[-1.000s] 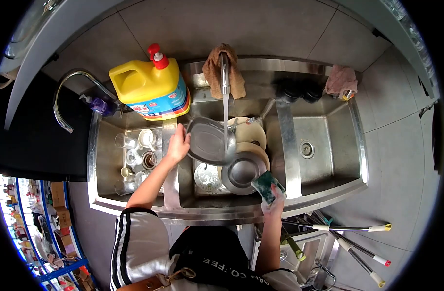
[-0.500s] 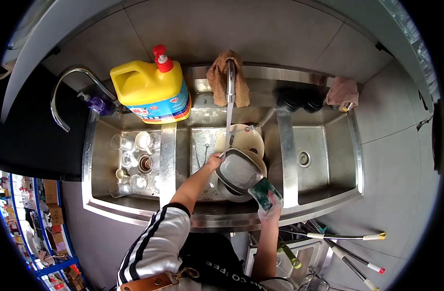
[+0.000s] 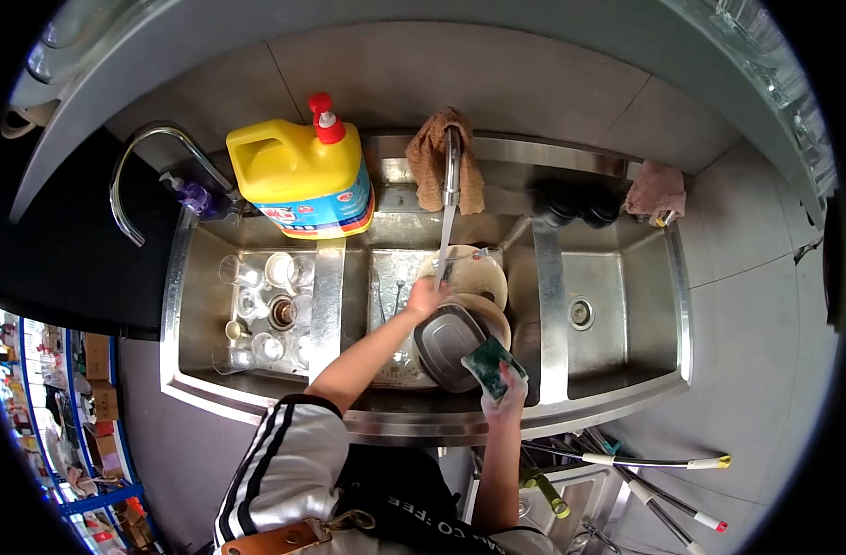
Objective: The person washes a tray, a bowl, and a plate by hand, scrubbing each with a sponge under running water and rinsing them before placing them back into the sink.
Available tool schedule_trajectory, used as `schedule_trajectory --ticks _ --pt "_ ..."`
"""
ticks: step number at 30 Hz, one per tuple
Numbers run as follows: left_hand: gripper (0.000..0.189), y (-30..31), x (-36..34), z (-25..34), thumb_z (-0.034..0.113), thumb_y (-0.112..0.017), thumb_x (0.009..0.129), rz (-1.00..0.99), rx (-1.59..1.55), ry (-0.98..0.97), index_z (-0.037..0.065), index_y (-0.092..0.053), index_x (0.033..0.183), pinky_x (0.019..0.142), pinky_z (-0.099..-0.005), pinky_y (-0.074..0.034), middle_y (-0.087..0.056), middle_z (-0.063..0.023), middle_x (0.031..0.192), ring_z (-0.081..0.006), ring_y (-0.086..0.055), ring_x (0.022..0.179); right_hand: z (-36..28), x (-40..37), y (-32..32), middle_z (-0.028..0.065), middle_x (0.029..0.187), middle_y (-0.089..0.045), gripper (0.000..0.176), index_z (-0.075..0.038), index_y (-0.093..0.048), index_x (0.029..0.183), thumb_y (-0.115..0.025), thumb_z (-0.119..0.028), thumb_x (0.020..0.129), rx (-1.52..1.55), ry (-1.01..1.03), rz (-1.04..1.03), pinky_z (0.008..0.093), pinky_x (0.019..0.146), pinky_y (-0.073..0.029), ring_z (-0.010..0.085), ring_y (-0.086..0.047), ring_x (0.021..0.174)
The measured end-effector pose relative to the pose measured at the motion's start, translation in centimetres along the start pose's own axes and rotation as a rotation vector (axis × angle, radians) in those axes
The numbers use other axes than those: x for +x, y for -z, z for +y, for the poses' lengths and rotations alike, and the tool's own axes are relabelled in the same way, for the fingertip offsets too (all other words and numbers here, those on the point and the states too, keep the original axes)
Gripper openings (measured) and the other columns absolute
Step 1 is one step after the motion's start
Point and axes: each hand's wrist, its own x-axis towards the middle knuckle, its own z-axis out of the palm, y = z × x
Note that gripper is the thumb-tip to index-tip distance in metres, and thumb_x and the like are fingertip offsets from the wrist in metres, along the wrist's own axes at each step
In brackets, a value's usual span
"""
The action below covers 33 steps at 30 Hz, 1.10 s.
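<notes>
My left hand (image 3: pixel 426 298) is at the upper left edge of a grey rectangular pan (image 3: pixel 449 348), close beside the running water; its fingers are blurred, and I cannot tell whether they grip the rim. A green scrub sponge (image 3: pixel 493 368) is in my right hand (image 3: pixel 504 398), which has suds on it, right at the pan's right side. Beneath and behind the pan are pale round plates or bowls (image 3: pixel 486 268), partly covered. Water falls from the faucet (image 3: pixel 452 166) into the middle basin (image 3: pixel 395 252).
Glasses and cups (image 3: pixel 267 346) stand in the left basin. Behind it are a yellow pump jug (image 3: pixel 298 171) and a second curved faucet (image 3: pixel 122 190). A brown cloth (image 3: pixel 427 166) hangs by the running faucet. Dark cups (image 3: pixel 561 202) and a pink cloth (image 3: pixel 657 190) line the right back ledge.
The pan has tilted and sits slightly lower, its lit inner face now out of sight. My left hand has shifted up toward the water. The sponge has moved slightly left in view.
</notes>
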Motion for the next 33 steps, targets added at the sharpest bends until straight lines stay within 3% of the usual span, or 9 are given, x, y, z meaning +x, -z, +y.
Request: schedule_trajectory --ticks 3,8,12,18,20,24,30,32,33 --pt "0.018 3.5 2.1 1.2 0.022 -0.056 0.074 0.098 0.237 -0.462 0.006 -0.059 0.082 0.064 -0.0386 -0.045 -0.057 -0.017 0.074 -0.0335 -0.056 0.073 -0.1 -0.1 -0.6 0.011 0.092 -0.057 0.019 0.002 -0.053 0.092 -0.049 -0.008 0.076 0.019 0.007 -0.047 0.0343 0.078 -0.044 0.0217 -0.055 0.085" --pt "0.025 6.4 4.3 10.5 0.026 -0.042 0.081 0.06 0.714 -0.423 0.01 -0.046 0.1 0.06 -0.0472 -0.044 -0.056 -0.0201 0.075 -0.0377 -0.055 0.069 -0.2 0.3 -0.9 0.0108 0.09 -0.057 0.023 0.004 -0.051 0.095 -0.05 -0.006 0.074 -0.001 0.017 0.043 0.0318 0.074 -0.046 0.022 -0.057 0.079" --pt "0.022 5.3 11.7 6.0 0.018 -0.039 0.08 0.101 0.981 -0.683 0.006 -0.046 0.096 0.067 -0.0469 -0.043 -0.057 -0.022 0.079 -0.0358 -0.056 0.077 -0.4 0.4 -0.2 0.0104 0.088 -0.057 0.022 0.004 -0.051 0.095 -0.051 -0.005 0.074 0.031 0.028 0.004 0.0298 0.072 -0.047 0.0215 -0.058 0.076" --pt "0.029 3.1 17.7 0.5 0.026 -0.043 0.084 0.096 0.621 -0.495 0.006 -0.051 0.103 0.049 -0.0313 -0.045 -0.052 -0.0093 0.065 -0.0174 -0.053 0.056 -0.9 0.1 0.3 0.0105 0.085 -0.058 0.019 0.002 -0.053 0.089 -0.055 -0.002 0.071 0.03 0.002 0.108 0.0315 0.069 -0.048 0.0224 -0.058 0.074" --pt "0.032 1.1 20.1 -1.9 0.03 -0.045 0.084 0.347 0.09 -0.857 0.007 -0.05 0.105 0.035 -0.0278 -0.036 -0.044 -0.0044 0.051 -0.0132 -0.044 0.04 -1.1 0.2 0.4 0.0107 0.084 -0.058 0.019 0.003 -0.053 0.089 -0.055 -0.002 0.071 0.039 0.025 0.095 0.0313 0.07 -0.048 0.0224 -0.058 0.074" --pt "0.034 2.1 14.1 7.1 0.035 -0.045 0.084 0.202 -0.023 -0.171 0.008 -0.051 0.103 0.035 -0.0251 -0.036 -0.045 -0.0048 0.052 -0.0119 -0.044 0.04 -1.1 0.8 0.7 0.0112 0.084 -0.058 0.018 0.002 -0.053 0.089 -0.054 -0.002 0.072 0.036 0.024 0.108 0.0314 0.071 -0.048 0.0218 -0.058 0.074" --pt "0.035 0.9 19.5 0.7 0.035 -0.047 0.083 0.425 0.141 -0.66 0.006 -0.051 0.104 0.034 -0.0252 -0.036 -0.05 -0.0056 0.054 -0.0132 -0.044 0.038 -1.8 0.6 -0.1 0.0113 0.085 -0.058 0.017 0.002 -0.053 0.089 -0.052 -0.002 0.073 0.014 0.031 0.092 0.0315 0.071 -0.048 0.0214 -0.058 0.075" --pt "0.058 2.0 16.4 4.5 0.016 -0.057 0.071 0.676 0.645 -1.081 0.006 -0.029 0.121 0.071 -0.0392 -0.044 -0.051 -0.0195 0.099 -0.0352 -0.051 0.085 -1.6 0.8 0.1 0.0113 0.085 -0.057 0.017 0.002 -0.053 0.089 -0.052 -0.003 0.073 -0.012 0.046 0.061 0.0317 0.071 -0.048 0.0216 -0.058 0.076" --pt "0.058 1.7 17.1 4.1 0.016 -0.057 0.071 0.674 0.644 -1.079 0.006 -0.029 0.121 0.071 -0.0392 -0.044 -0.051 -0.0195 0.099 -0.0352 -0.051 0.085 -1.3 1.2 0.7 0.0112 0.086 -0.057 0.017 0.002 -0.053 0.089 -0.052 -0.003 0.073 -0.022 0.045 0.047 0.0317 0.072 -0.047 0.0214 -0.058 0.076"
